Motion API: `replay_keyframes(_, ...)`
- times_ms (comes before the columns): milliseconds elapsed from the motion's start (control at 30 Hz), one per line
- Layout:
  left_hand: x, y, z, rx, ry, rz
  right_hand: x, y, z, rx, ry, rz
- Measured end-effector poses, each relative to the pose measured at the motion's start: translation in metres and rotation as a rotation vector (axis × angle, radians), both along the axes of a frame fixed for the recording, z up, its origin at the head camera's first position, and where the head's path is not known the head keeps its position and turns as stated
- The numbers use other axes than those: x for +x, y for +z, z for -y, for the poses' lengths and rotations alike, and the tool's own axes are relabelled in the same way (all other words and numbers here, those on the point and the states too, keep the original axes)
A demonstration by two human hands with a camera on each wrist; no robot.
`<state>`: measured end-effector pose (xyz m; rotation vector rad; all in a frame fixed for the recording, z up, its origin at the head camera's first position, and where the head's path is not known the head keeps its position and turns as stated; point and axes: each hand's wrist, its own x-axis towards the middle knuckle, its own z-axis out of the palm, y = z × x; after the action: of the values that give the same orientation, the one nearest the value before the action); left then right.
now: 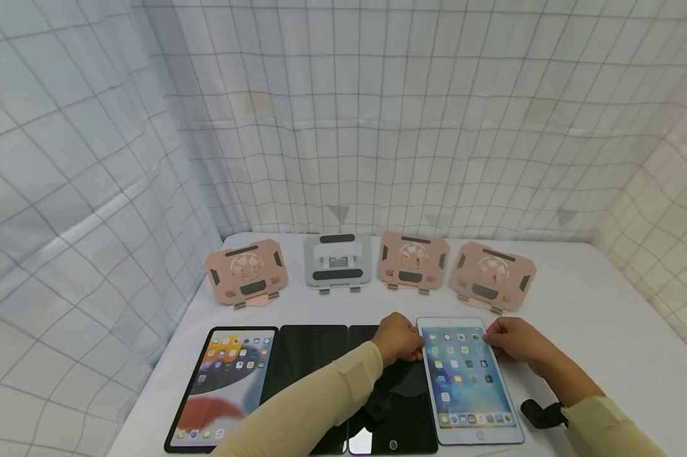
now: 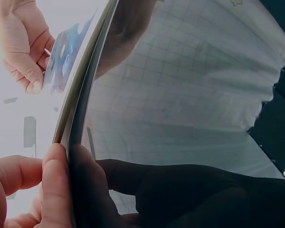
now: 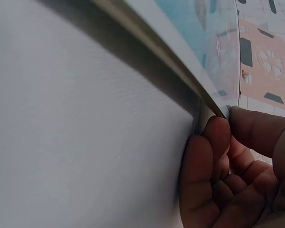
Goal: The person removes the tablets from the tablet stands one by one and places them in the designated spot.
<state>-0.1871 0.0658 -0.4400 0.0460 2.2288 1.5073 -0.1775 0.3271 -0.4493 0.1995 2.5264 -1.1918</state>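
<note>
Gripping the small white tablet (image 1: 468,381) at its far corners, both hands at once. Left hand (image 1: 399,339) curling its fingers (image 2: 54,185) round the tablet's far left edge, thumb pressing on the rim, as seen in the left wrist view. Right hand (image 1: 513,339) pinching the far right corner, fingers (image 3: 204,161) tucked under it and thumb on top, as seen in the right wrist view. Tablet lying lit on the white worktop (image 1: 595,317), screen up, directly between the two sets of fingers and reaching back toward the wrists. Dark tablet (image 1: 392,406) lying just left of the left fingers, its edge touching or nearly touching the white one, partly under the left sleeve. Black folded cover (image 1: 312,362) further left, then a lit black-framed tablet (image 1: 223,387). Beyond the fingers, standing in a row: three pink stands (image 1: 246,271) (image 1: 413,260) (image 1: 491,274) and one grey stand (image 1: 336,260). Black strap (image 1: 543,414) sitting on the right wrist.
</note>
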Motion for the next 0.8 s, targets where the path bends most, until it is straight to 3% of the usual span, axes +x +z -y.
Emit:
replay_keyframes(300, -0.001, -0.002, -0.003, -0.053, 0.01, -0.054, -0.001, 0.001, 0.0, 0.013, -0.03, 0.036)
replay_keyframes(800, 0.01, 0.003, -0.001, -0.052, 0.042, -0.173, 0.002, 0.0, 0.002, 0.039, 0.005, 0.011)
